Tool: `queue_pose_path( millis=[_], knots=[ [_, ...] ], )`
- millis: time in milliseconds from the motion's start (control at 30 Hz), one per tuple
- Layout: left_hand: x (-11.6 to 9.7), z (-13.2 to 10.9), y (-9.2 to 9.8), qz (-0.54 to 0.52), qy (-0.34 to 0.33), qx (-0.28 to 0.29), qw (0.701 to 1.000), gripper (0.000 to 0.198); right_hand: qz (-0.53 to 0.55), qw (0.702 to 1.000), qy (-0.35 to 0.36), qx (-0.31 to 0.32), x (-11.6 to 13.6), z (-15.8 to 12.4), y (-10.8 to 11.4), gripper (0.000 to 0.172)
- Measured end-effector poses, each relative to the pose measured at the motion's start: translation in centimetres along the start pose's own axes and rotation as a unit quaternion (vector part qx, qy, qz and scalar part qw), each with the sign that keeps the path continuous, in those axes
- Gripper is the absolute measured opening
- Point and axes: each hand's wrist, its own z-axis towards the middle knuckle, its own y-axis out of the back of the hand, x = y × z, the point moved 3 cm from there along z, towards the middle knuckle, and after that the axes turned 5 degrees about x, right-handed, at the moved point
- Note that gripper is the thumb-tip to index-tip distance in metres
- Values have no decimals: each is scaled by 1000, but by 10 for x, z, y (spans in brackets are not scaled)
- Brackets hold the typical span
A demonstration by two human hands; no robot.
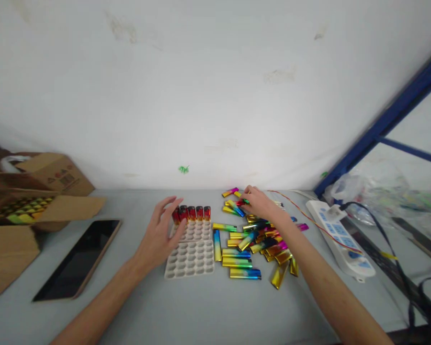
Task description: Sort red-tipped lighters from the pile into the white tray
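Observation:
A pale moulded tray [189, 261] with rows of round-edged pockets lies on the table. Several red lighters [199, 213] stand upright in a row along its far end. My left hand [161, 235] is over the tray's left side, thumb and fingers apart beside the leftmost red lighters; whether the fingertips touch them is hard to see. To the right, a loose pile of shiny lighters [240, 262] in yellow, green, blue and pink lies on its side. At the far side of the pile, my right hand [260, 203] has its fingers closed on a red lighter [241, 203], mostly hidden.
On the left are a phone [78, 258] and an open cardboard box [72, 207] holding more lighters. A white power strip [339, 237] with a plug and black cable stands right, near plastic bags [362, 191] and a blue metal frame [380, 122]. A white wall closes the back.

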Motion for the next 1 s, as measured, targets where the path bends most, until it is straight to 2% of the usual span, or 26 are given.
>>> queue_pose_path(
  millis=[100, 267, 367, 467, 533, 600, 667, 700, 800, 867, 933, 1000],
  knots=[
    [-6, 2, 12, 6, 2, -61, 998, 39, -12, 1000, 4, 0, 6, 1, 0, 19],
    [-26, -1, 26, -1, -26, -122, 992, 26, -13, 1000, 8, -10, 9, -11, 1, 18],
    [-39, -5, 31, -23, -49, -142, 988, 23, 22, 998, -7, -54, 4, -23, 9, 21],
    [-50, -7, 32, -80, -62, -123, 987, 18, 102, 989, -31, -100, 6, -39, 29, 26],
    [-56, -8, 30, -140, -48, -77, 986, 11, 178, 978, -40, -102, 17, -48, 46, 33],
    [-61, -8, 23, -214, -4, -23, 977, 14, 256, 961, -24, -98, 36, -54, 62, 35],
    [-63, -9, 13, -307, 67, 30, 949, 20, 337, 939, 21, -66, 59, -54, 71, 36],
    [-64, -10, 7, -362, 103, 58, 925, 24, 380, 923, 43, -43, 69, -53, 73, 35],
    [-65, -12, -10, -517, 188, 119, 827, 34, 475, 877, 78, 4, 91, -47, 69, 33],
    [-63, -12, -16, -576, 216, 120, 779, 42, 514, 853, 86, 31, 98, -44, 62, 33],
    [-60, -11, -19, -602, 229, 119, 756, 47, 540, 834, 91, 66, 103, -42, 56, 33],
    [-61, -10, -20, -613, 232, 146, 741, 46, 561, 819, 91, 82, 109, -42, 51, 33]
  ],
)
